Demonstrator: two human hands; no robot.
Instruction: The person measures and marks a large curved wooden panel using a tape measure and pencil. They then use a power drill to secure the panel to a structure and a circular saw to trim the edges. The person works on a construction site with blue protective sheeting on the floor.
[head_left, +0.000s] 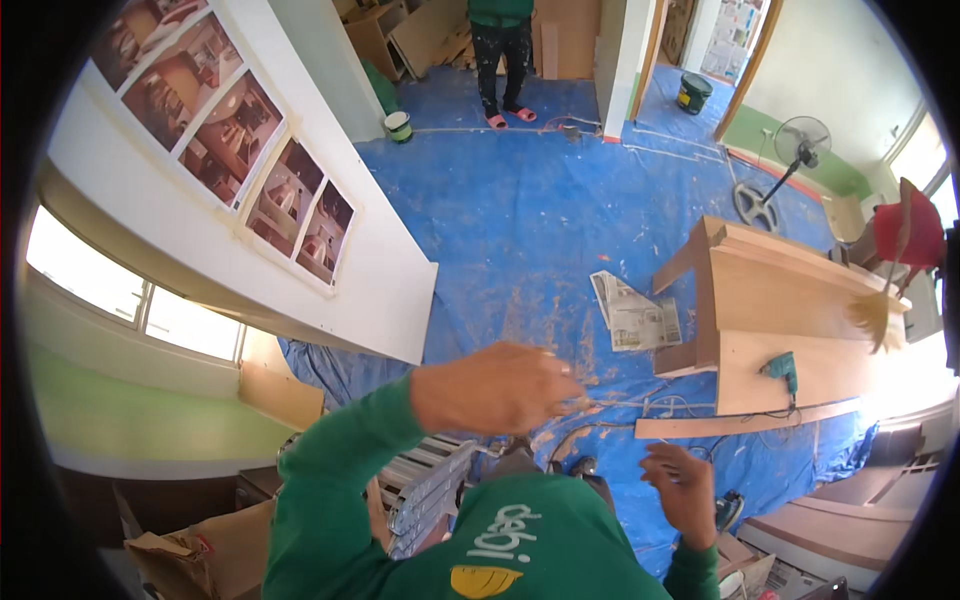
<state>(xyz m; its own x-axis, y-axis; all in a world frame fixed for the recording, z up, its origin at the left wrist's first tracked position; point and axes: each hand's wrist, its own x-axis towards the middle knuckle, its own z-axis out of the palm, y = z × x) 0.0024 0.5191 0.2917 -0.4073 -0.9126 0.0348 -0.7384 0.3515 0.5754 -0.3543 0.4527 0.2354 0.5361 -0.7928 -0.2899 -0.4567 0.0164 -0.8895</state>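
My left hand (505,388) reaches across in front of my chest with its back up. Its fingers bend down and are blurred, so whether they grip anything is hidden. To the right and lower, my right hand (683,490) is raised with loosely bent fingers apart, and nothing shows in it. Both hands are in the air above a blue floor sheet (500,240). A folded newspaper (638,315) lies on the sheet beyond them. Right of that stands a pale wooden cabinet piece (755,290), with a green power drill (783,374) lying on its board.
A tall white panel (370,290) with taped photos rises at left. A metal ladder (420,490) and a cardboard box (215,545) sit below it. A person (500,50) in pink slippers stands at the back. A fan (800,145) and a dark bucket (693,92) are at far right.
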